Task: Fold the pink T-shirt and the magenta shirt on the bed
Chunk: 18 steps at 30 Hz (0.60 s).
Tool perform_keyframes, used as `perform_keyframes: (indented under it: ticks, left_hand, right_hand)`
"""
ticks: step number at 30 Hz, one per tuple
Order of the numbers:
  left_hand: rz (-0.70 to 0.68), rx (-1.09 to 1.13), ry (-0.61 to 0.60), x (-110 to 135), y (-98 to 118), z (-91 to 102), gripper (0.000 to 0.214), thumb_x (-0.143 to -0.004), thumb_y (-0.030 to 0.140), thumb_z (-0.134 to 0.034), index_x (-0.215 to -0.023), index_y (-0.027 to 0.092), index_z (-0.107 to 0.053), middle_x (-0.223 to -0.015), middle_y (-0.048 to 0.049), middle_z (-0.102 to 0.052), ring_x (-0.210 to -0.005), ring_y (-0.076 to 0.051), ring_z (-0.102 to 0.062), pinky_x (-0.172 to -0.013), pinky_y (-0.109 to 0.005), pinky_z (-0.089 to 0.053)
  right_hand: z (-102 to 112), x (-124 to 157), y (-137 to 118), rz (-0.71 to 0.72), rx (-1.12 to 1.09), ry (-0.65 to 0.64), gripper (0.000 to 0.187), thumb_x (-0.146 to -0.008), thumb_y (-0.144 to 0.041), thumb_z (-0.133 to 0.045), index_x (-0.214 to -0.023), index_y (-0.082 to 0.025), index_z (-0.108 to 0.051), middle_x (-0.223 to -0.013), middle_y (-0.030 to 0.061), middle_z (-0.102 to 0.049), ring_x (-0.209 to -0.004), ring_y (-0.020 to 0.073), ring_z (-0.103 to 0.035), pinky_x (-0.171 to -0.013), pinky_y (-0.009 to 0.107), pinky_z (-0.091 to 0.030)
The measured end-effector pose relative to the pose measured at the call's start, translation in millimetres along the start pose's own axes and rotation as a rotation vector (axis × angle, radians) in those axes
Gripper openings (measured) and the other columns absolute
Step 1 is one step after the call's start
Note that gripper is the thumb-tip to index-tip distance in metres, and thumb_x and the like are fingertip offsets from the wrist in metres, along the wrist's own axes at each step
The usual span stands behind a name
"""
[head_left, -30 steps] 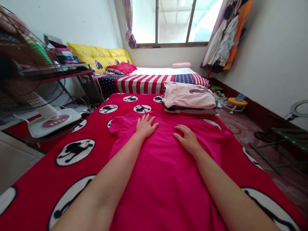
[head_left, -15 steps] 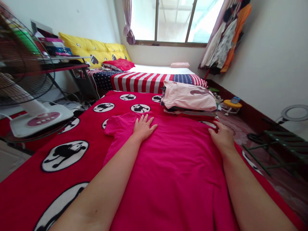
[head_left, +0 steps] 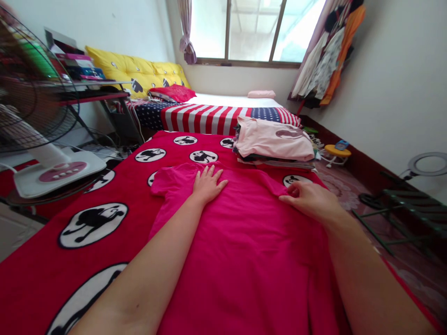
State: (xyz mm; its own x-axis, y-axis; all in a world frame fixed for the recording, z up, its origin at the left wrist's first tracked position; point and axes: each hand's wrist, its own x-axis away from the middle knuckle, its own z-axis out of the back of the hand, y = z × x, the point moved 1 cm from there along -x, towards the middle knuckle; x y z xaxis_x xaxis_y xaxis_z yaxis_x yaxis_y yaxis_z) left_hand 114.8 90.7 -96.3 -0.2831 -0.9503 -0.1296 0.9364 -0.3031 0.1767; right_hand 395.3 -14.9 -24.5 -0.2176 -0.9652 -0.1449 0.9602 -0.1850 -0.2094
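A bright pink T-shirt (head_left: 240, 251) lies spread over a red cloth (head_left: 139, 186) patterned with black-and-white ovals. My left hand (head_left: 208, 184) rests flat on the shirt's upper left part, fingers spread. At the upper right edge, my right hand (head_left: 310, 197) pinches the shirt's fabric between thumb and fingers, and that corner is drawn inward. Just beyond the shirt sits a stack of folded clothes (head_left: 274, 139), a pale pink garment on top.
A fan (head_left: 52, 158) stands at the left beside a desk (head_left: 98, 97). Behind is a bed (head_left: 223, 100) under a window. To the right are a small yellow stool (head_left: 337, 150), a green rack (head_left: 408, 209) and a ring light (head_left: 428, 164).
My right hand has moved left and closed on the shirt's upper right edge, pulling it inward and uncovering a printed oval. My left hand has stayed in place.
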Motion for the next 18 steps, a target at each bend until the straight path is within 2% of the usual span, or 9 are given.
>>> perform_keyframes:
  ticks: [2,4,7,10,12,15,18]
  left_hand:
    - [-0.001,-0.006,-0.001,0.1,0.3,0.2,0.065,-0.093,0.063,-0.025,-0.147,0.028,-0.037,-0.157,-0.0073,-0.023,-0.145,-0.028,-0.018,-0.115,-0.054,-0.017]
    - [-0.001,-0.010,-0.001,0.0,0.4,0.4,0.065,-0.093,0.063,-0.025,-0.147,0.028,-0.037,-0.157,-0.0071,-0.023,-0.145,-0.028,-0.018,-0.115,-0.054,-0.017]
    - [-0.002,-0.011,0.001,-0.1,0.4,0.5,0.065,-0.093,0.063,-0.025,-0.147,0.028,-0.036,-0.157,-0.0068,-0.023,-0.145,-0.028,-0.018,-0.115,-0.054,-0.017]
    - [-0.004,0.001,0.001,0.1,0.3,0.6,0.065,-0.093,0.062,-0.026,-0.147,0.028,-0.037,-0.157,-0.0074,-0.023,-0.145,-0.029,-0.018,-0.115,-0.054,-0.017]
    - [-0.004,0.008,0.001,0.2,0.1,0.7,0.065,-0.093,0.062,-0.026,-0.147,0.027,-0.037,-0.157,-0.0078,-0.023,-0.145,-0.029,-0.018,-0.115,-0.055,-0.017]
    - [-0.004,0.014,-0.001,0.3,-0.1,0.6,0.066,-0.093,0.063,-0.026,-0.146,0.027,-0.037,-0.157,-0.0077,-0.023,-0.146,-0.029,-0.018,-0.115,-0.055,-0.016]
    - [-0.004,0.019,0.000,0.1,-0.4,0.0,0.066,-0.092,0.063,-0.026,-0.147,0.028,-0.037,-0.158,-0.0071,-0.022,-0.146,-0.029,-0.017,-0.115,-0.055,-0.016]
  right_hand:
    - [-1.0,1.6,-8.8,-0.082,0.081,0.009,0.050,-0.074,-0.060,-0.059,-0.107,-0.024,-0.068,-0.096,0.0100,-0.071,-0.089,0.0285,-0.065,-0.067,0.033,-0.043]
    - [-4.7,1.1,-12.9,-0.144,0.139,-0.036,0.054,-0.077,-0.061,-0.055,-0.114,-0.023,-0.065,-0.100,0.0124,-0.070,-0.095,0.0306,-0.064,-0.068,0.033,-0.043]
    - [-11.6,-2.4,-10.1,-0.126,0.137,-0.097,0.040,-0.075,-0.055,-0.059,-0.098,-0.024,-0.070,-0.098,0.0108,-0.069,-0.093,0.0295,-0.064,-0.064,0.031,-0.041]
    - [-15.4,-4.0,-5.2,-0.040,0.037,-0.168,0.021,-0.069,-0.038,-0.065,-0.083,-0.022,-0.069,-0.087,0.0061,-0.069,-0.080,0.0231,-0.065,-0.058,0.027,-0.037]
    - [-14.5,-1.4,-5.9,0.025,-0.090,-0.268,0.019,-0.067,-0.034,-0.067,-0.081,-0.021,-0.066,-0.073,0.0029,-0.068,-0.068,0.0186,-0.064,-0.053,0.025,-0.036]
    - [-8.7,6.3,-12.1,0.104,-0.235,-0.460,0.016,-0.073,-0.035,-0.064,-0.074,-0.020,-0.060,-0.055,0.0000,-0.063,-0.053,0.0149,-0.059,-0.049,0.023,-0.036]
    - [-0.7,10.8,-13.9,0.108,-0.292,-0.527,0.018,-0.076,-0.033,-0.060,-0.066,-0.020,-0.056,-0.048,-0.0006,-0.059,-0.048,0.0128,-0.054,-0.048,0.022,-0.034]
